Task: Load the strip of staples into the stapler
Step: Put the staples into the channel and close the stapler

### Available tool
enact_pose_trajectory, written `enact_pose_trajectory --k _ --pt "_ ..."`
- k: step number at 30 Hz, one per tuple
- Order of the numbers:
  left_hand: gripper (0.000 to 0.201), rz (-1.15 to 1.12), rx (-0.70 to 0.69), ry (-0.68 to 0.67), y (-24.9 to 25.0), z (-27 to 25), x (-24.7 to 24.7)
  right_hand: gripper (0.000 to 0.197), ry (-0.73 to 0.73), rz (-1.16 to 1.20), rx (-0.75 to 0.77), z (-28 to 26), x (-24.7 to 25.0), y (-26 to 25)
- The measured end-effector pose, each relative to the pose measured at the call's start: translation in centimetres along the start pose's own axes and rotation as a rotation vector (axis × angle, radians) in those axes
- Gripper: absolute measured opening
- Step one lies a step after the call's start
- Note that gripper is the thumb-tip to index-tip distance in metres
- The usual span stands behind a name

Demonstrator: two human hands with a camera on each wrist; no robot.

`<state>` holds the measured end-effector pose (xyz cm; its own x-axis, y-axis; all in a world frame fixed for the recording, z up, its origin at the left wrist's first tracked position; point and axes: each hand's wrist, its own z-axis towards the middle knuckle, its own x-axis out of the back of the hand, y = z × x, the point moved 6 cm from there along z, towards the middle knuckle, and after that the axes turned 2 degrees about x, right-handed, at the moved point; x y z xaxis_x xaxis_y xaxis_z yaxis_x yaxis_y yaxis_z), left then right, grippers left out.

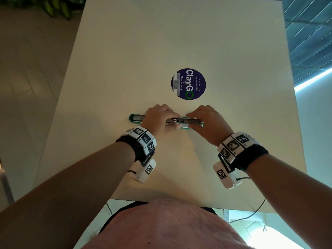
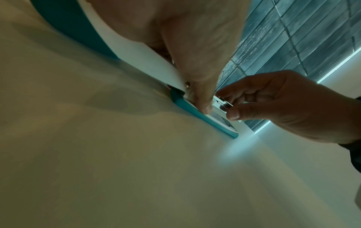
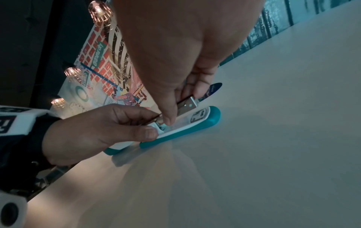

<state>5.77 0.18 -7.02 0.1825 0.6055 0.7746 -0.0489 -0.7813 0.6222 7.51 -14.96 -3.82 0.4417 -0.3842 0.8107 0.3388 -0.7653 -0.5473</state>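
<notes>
Stapler [image 1: 167, 121] lies opened flat near the middle of the counter [image 1: 179, 42], its teal lid end toward the left edge and its base toward the right. My left hand [image 1: 159, 119] curls over the hinge area, thumb and fingers pinning the metal magazine [image 3: 186, 105]. My right hand [image 1: 209, 121] pinches that magazine's front end. Strip of staples: can't make it out. Best to keep the channel level, left hand steady, and seat things straight, no forcing.

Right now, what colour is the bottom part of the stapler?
Teal, with a white top face. The stapler base shows best in the right wrist view.
</notes>
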Motion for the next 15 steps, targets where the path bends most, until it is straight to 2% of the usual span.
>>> enact_pose_trajectory --k 5,8,10,13,15 --pt "0.033 0.009 0.005 -0.035 0.1 0.0 0.0 0.040 0.017 0.068 -0.094 -0.6 0.0 1.4" --pt "0.041 0.029 0.014 -0.112 0.0 0.0 0.2 0.047 -0.021 0.042 -0.115 -0.8 -0.5 1.9" --pt "0.044 0.117 0.005 -0.171 -0.5 -0.1 1.0 0.044 -0.050 0.014 -0.116 -0.8 -0.7 2.1" --pt "0.030 0.274 0.022 -0.174 -2.5 -0.8 3.5 0.038 -0.050 0.017 -0.134 -0.5 -0.9 2.7" --pt "0.024 0.273 0.073 -0.166 -4.4 -1.7 5.3 0.037 -0.048 0.025 -0.149 -0.3 -1.1 3.0"
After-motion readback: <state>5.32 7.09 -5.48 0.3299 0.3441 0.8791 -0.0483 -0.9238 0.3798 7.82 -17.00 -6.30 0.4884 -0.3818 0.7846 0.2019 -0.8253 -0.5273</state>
